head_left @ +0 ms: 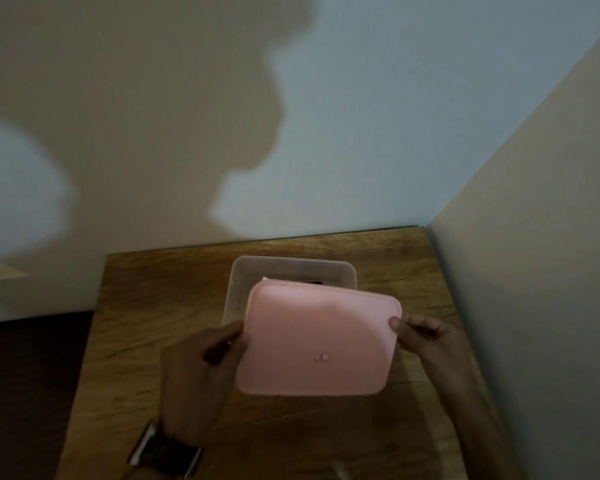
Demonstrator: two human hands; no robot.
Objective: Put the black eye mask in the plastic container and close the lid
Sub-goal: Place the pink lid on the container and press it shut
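Only a small dark patch of the black eye mask (315,282) shows, inside the plastic container (340,271), just past the far edge of the lid; the rest of it is hidden. The container is clear and rectangular with rounded corners. It stands on the wooden worktop (160,299) near the far edge, roughly midway between the left and right edges, and its far rim and far wall are the parts in view.

The pink lid (319,341) is held above the near part of the container, tilted and not seated on the rim. It covers most of the opening from this view. A small mark sits on its top face, toward the near edge.

The left hand (201,372) is clamped on the lid's left edge, fingers curled round it. A dark watch (167,452) is on that wrist. The right hand (426,337) pinches the lid's right edge near the far right corner, thumb on top.

The worktop's right edge runs along a pale wall (534,306), and its far edge meets another wall carrying large shadows.
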